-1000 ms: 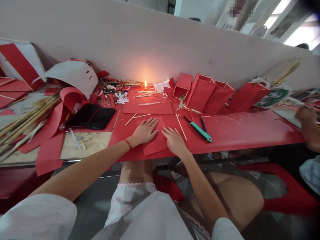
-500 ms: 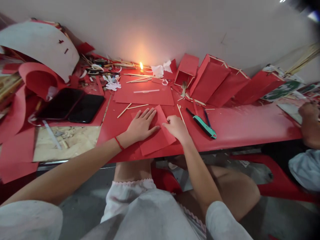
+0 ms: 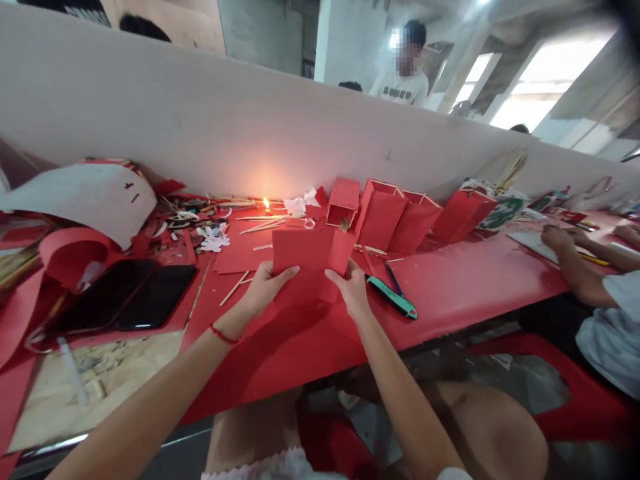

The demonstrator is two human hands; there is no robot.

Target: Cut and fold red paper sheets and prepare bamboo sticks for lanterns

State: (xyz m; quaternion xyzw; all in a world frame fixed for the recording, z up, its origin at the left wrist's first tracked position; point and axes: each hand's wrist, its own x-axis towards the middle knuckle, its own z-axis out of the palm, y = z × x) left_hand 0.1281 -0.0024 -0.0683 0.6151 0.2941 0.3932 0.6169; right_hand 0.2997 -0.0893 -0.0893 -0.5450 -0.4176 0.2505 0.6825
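A piece of red card (image 3: 303, 257) stands raised above the red table, with a crease near its right side and the right part angled. My left hand (image 3: 265, 287) grips its lower left edge, thumb on the near face. On the right edge my right hand (image 3: 351, 285) pinches the folded part, thumb in front; the fingers behind are partly hidden. Beyond the card lie a flat red sheet (image 3: 240, 257) and thin wooden sticks (image 3: 233, 290). A green utility knife (image 3: 393, 297) rests right of my right hand, beside a dark blue pen (image 3: 394, 279).
A lit candle (image 3: 267, 205) burns behind the card. Red card boxes (image 3: 383, 217) stand along the white partition (image 3: 200, 127). Two black phones (image 3: 157, 297) lie at left near scraps and a curled red strip (image 3: 75, 250). At right a co-worker's arm (image 3: 575, 267) rests on the table.
Both hands have lifted the red card from the table and now hold it upright by its sides. My left hand was flat on it before. The view has tilted up, showing people beyond the partition.
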